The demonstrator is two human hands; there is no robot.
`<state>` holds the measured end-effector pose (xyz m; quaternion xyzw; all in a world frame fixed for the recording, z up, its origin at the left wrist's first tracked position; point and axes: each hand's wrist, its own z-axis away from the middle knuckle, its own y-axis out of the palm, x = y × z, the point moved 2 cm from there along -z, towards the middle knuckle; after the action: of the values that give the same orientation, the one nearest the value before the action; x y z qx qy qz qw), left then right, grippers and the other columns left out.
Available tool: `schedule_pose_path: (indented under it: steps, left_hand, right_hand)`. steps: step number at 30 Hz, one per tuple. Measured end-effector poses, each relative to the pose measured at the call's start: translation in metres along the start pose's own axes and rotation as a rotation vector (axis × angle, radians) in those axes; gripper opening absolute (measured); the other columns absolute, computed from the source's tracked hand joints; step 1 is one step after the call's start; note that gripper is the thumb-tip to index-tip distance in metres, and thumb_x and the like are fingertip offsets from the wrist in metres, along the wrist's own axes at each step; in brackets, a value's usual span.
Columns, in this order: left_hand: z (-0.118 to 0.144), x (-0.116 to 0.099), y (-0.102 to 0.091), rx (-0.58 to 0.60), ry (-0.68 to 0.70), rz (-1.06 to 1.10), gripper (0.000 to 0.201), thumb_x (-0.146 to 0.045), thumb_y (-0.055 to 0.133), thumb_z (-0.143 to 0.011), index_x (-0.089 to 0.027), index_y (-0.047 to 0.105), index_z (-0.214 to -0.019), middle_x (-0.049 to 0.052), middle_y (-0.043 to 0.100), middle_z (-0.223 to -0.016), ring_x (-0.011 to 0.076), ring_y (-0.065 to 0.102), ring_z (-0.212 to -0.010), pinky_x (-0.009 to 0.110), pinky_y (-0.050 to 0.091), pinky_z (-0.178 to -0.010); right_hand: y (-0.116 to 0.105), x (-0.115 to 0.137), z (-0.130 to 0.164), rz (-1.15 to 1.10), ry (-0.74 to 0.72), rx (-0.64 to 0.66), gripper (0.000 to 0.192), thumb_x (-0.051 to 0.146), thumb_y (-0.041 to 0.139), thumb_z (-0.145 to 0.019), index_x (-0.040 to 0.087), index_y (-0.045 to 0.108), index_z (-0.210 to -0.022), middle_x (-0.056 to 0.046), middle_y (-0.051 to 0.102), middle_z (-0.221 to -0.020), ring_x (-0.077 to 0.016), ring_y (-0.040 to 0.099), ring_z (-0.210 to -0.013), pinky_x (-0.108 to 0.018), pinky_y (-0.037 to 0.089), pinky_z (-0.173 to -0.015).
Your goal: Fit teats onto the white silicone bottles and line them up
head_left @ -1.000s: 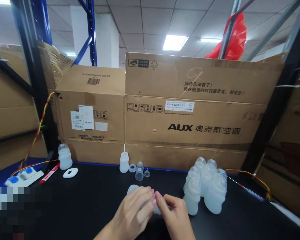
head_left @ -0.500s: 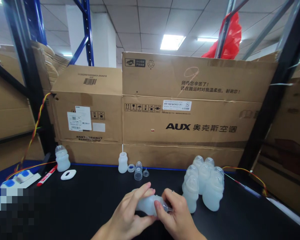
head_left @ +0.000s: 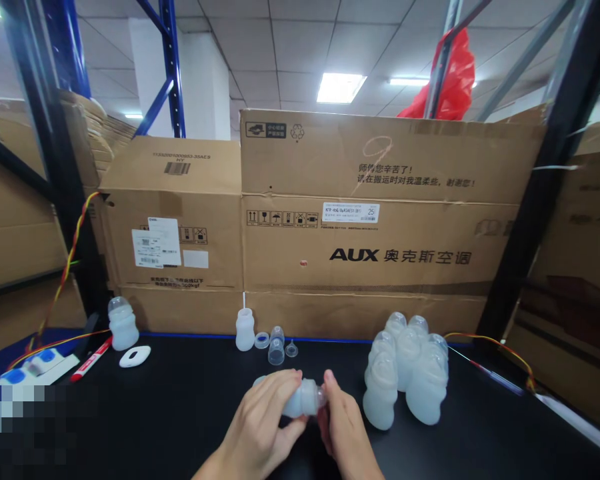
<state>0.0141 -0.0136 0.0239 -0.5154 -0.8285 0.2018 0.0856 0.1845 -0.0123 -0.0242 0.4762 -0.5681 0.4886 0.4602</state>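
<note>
My left hand (head_left: pixel 267 420) is wrapped round a frosted baby bottle (head_left: pixel 293 402), tilted onto its side with the nipple end to the right. Part of the bottle is hidden under my fingers. Beside the clear nipple (head_left: pixel 321 397) is my right hand (head_left: pixel 344 421), thumb raised and apart from the fingers. It is very close to the nipple tip; whether they touch I cannot tell. At the back stand an open bottle (head_left: pixel 245 331) with a white stick rising from it, a ring (head_left: pixel 262 341), clear caps (head_left: pixel 276 350) and a loose nipple (head_left: pixel 291 349).
Several capped bottles (head_left: pixel 427 393) are grouped at the right. At the left are another capped bottle (head_left: pixel 123 327), a white oval object (head_left: pixel 135 357), a red marker (head_left: pixel 91 360) and a power strip (head_left: pixel 40 365). Cardboard (head_left: pixel 370 267) closes off the back of the black table (head_left: pixel 180 413).
My right hand has let go of the nipple, its fingers opening from a pinch. The bottle has shifted slightly up and left in my left hand. The view has tilted a little.
</note>
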Motion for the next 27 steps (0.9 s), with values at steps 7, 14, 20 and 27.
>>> schedule_pose_path:
  steps: [7,14,20,27]
  left_hand:
    - [0.006,0.042,-0.004,-0.087,-0.458,0.053,0.032,-0.029,0.062,-0.100,-0.021,0.063,-0.130,0.011,0.075,-0.116,0.0269,0.077,-0.104,0.039,0.065,-0.091]
    - [0.008,0.062,-0.010,-0.074,-0.681,0.122,0.036,-0.045,0.043,-0.110,-0.021,0.067,-0.098,0.002,0.072,-0.082,0.0201,0.072,-0.075,0.028,0.057,-0.070]
    - [0.005,0.054,-0.007,0.029,-0.656,0.192,0.035,-0.042,0.043,-0.112,-0.022,0.071,-0.117,0.006,0.076,-0.108,0.0202,0.072,-0.100,0.029,0.055,-0.092]
    - [-0.003,0.020,-0.009,0.219,-0.508,0.224,0.026,-0.034,0.050,-0.110,-0.029,0.075,-0.106,-0.001,0.072,-0.098,0.0129,0.069,-0.078,0.021,0.048,-0.069]
  right_hand:
    - [0.001,0.009,-0.020,0.253,-0.163,-0.009,0.056,0.062,0.033,-0.105,0.018,0.068,-0.099,-0.007,0.066,-0.077,-0.0244,0.067,-0.069,-0.035,0.055,-0.064]
    - [0.037,0.031,-0.053,0.619,-0.548,0.047,0.057,0.012,0.061,-0.089,0.027,0.066,-0.144,-0.016,0.055,-0.154,-0.0426,0.051,-0.136,-0.060,0.040,-0.114]
    - [0.028,0.022,-0.044,0.667,-0.590,0.067,0.031,0.006,0.057,-0.089,0.020,0.071,-0.113,-0.014,0.074,-0.116,-0.0361,0.068,-0.109,-0.055,0.054,-0.098]
    - [-0.011,0.029,-0.007,0.253,-0.589,-0.144,0.027,0.037,0.056,-0.108,0.024,0.058,-0.132,-0.009,0.072,-0.121,-0.0226,0.076,-0.101,-0.032,0.066,-0.086]
